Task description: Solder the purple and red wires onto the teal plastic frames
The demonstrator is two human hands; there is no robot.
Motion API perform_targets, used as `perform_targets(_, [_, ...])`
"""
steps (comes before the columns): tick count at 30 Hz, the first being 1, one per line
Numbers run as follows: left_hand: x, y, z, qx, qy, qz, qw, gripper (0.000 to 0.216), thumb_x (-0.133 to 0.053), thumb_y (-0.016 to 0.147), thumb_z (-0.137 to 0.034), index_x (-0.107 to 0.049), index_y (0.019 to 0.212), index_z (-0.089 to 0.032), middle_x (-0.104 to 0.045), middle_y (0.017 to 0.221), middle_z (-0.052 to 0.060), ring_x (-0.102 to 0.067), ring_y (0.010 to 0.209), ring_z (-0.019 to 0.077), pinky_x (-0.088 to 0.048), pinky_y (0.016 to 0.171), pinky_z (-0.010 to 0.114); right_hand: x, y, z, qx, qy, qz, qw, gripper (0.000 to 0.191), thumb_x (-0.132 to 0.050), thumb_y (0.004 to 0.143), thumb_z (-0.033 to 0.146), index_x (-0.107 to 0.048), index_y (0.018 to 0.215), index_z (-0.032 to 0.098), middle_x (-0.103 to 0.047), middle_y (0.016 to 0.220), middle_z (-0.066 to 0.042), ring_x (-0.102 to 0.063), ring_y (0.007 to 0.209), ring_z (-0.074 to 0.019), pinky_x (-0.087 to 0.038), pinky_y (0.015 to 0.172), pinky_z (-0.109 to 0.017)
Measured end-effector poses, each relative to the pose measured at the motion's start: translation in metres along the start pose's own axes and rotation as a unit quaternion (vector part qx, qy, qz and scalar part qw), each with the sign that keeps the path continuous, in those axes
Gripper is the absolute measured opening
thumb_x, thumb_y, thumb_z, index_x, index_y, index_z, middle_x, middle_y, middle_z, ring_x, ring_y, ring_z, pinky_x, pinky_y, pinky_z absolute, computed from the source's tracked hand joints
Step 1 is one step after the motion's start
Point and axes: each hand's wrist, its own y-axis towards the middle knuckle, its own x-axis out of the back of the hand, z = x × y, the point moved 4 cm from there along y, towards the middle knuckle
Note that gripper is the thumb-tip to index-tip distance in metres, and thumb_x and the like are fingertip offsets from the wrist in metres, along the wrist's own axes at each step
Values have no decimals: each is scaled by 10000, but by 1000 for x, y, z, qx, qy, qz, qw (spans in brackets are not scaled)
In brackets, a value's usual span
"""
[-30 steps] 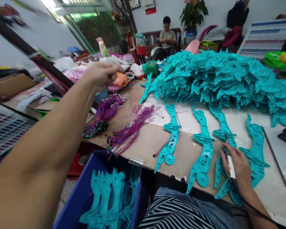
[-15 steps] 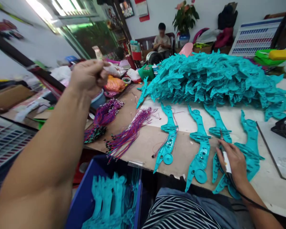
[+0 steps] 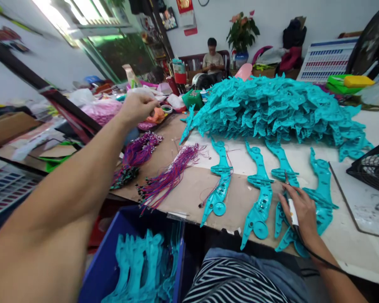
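Observation:
My left hand (image 3: 139, 107) is stretched far out over the left of the table, beside an orange bag (image 3: 158, 115). Its fingers are curled together, and what they hold, if anything, is too small to make out. My right hand (image 3: 303, 210) grips a soldering iron (image 3: 292, 211) with a white handle and black cord, its tip close to a turquoise plastic part (image 3: 282, 158). Another turquoise part (image 3: 259, 200) lies to its left. Further left is a turquoise part (image 3: 221, 181) with thin red and dark wires along it. A bunch of purple-red wires (image 3: 167, 181) lies beyond that.
A large heap of turquoise parts (image 3: 278, 109) covers the back of the table. Below the front edge stands a blue bin (image 3: 104, 248) with more parts. A black fan (image 3: 374, 168) is at the right. A person (image 3: 212, 63) sits at the back.
My left hand has moved right and slightly down, toward the orange bag. My right hand still holds the soldering iron at the same turquoise part. The view has shifted slightly.

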Motion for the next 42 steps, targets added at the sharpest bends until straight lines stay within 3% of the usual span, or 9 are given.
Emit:
perform_targets(4, [15, 2, 1, -19, 40, -50, 998, 142, -513, 924, -29, -638, 895, -91, -409, 459, -80, -308, 585, 86, -236, 564, 193, 1, 1, 0, 7, 1, -3, 1000, 377, -443, 978, 427, -654, 1209, 218, -701, 1120, -132, -648, 1046, -283, -457, 755, -374])
perform_targets(13, [6, 4, 37, 36, 27, 0, 999, 195, -559, 844, 13, -642, 741, -130, -407, 393, -84, -295, 545, 105, -190, 504, 199, 2, 0, -4, 24, 10, -42, 999, 393, -401, 998, 441, -665, 1184, 216, -728, 1089, -117, -672, 1026, -267, -455, 765, -368])
perform_targets(19, [11, -4, 22, 29, -26, 1, 999, 315, -516, 925, -44, -572, 640, -165, -417, 393, -74, -261, 465, 82, -186, 494, 226, 55, 34, -3, -4, 60, -132, 989, 330, -518, 963, 475, -723, 1066, 239, -774, 956, -60, -730, 828, -232, -524, 732, -341])
perform_targets(23, [5, -19, 7, 2, -48, 51, 998, 312, -503, 951, -64, -584, 667, -165, -426, 414, -63, -279, 459, 81, -165, 495, 234, 92, 79, 24, -34, 114, -172, 978, 289, -606, 913, 467, -736, 1053, 251, -775, 1017, -56, -742, 902, -217, -556, 801, -318])
perform_targets(28, [8, -36, -11, 13, -136, 38, 990, 312, -442, 1004, -87, -598, 741, -147, -419, 426, -56, -248, 447, 81, -125, 492, 252, 96, 122, 74, -11, 242, -157, 957, 293, -699, 857, 431, -689, 1087, 249, -773, 1053, -35, -742, 971, -196, -570, 875, -315])
perform_targets(33, [-7, -67, -40, -20, -233, 142, 962, 309, -471, 993, -88, -622, 730, -145, -450, 437, -39, -285, 416, 75, -137, 439, 246, 82, 141, 113, -13, 406, -98, 909, 363, -760, 809, 368, -614, 1109, 227, -741, 1157, -88, -707, 1096, -227, -539, 1017, -408])
perform_targets(37, [-45, -107, -55, -11, -325, 268, 907, 223, -616, 942, -216, -659, 737, -139, -491, 490, -22, -357, 410, 61, -199, 414, 210, 69, 142, 145, -24, 587, -3, 809, 575, -831, 698, 437, -513, 1148, 271, -676, 1288, -75, -657, 1194, -235, -512, 1070, -448])
perform_targets(40, [-76, -139, -54, 38, -405, 337, 849, 182, -769, 820, -287, -682, 843, -129, -529, 547, -27, -377, 427, 43, -225, 416, 183, 66, 126, 158, -73, 665, 111, 735, 585, -815, 699, 452, -469, 1137, 280, -701, 1192, -55, -733, 898, -190, -614, 841, -394])
perform_targets(42, [-94, -158, -50, 79, -461, 357, 809, 277, -822, 742, -254, -679, 948, -135, -548, 580, -36, -412, 462, 45, -271, 437, 169, 71, 110, 151, -123, 666, 139, 723, 481, -762, 762, 429, -468, 1105, 262, -730, 991, -24, -671, 627, -128, -584, 606, -309])
